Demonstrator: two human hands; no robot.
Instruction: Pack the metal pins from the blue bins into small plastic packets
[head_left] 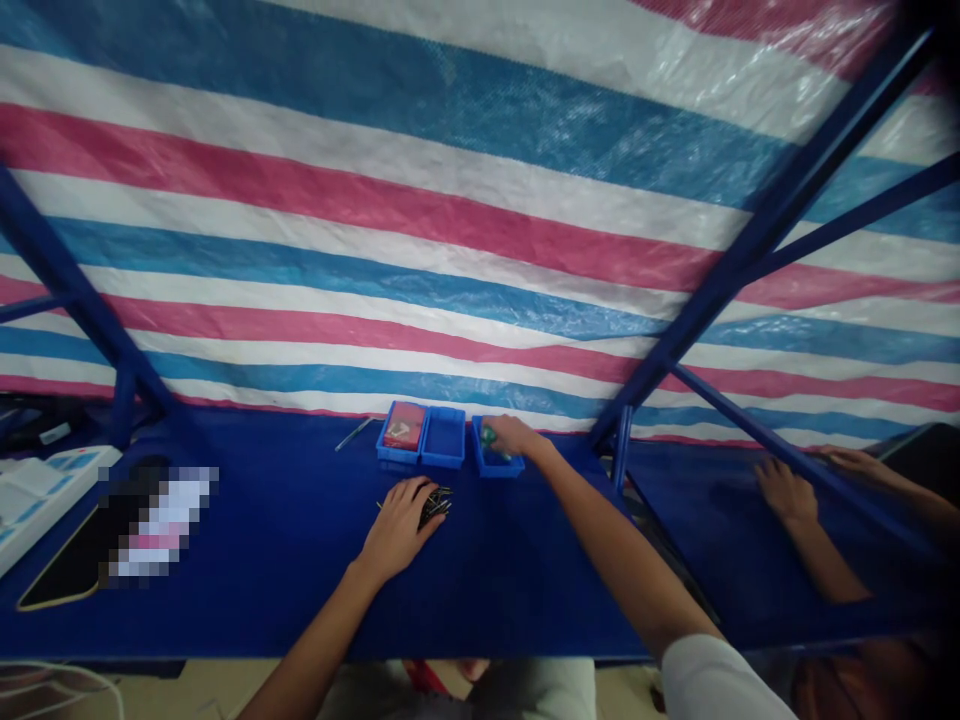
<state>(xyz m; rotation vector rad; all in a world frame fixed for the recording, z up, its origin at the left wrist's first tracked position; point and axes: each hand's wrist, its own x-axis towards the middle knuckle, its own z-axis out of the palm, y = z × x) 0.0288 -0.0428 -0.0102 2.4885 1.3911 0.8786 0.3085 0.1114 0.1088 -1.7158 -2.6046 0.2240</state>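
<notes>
In the head view, we see a small, jumbled heap of thin, dark pieces (pixel 436 506) with pale glints, at the lower centre of the frame on the blue table (pixel 300 560). It lies partly under our left grip (pixel 401 522), thumb and fingers spread apart around it. Right of centre, our right grip (pixel 513 436) reaches into a blue bin (pixel 501 469), against a blurred green thing (pixel 488 437); we cannot tell whether its fingers close on that.

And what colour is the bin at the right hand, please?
The bin is blue, clearest in the head view.
</notes>
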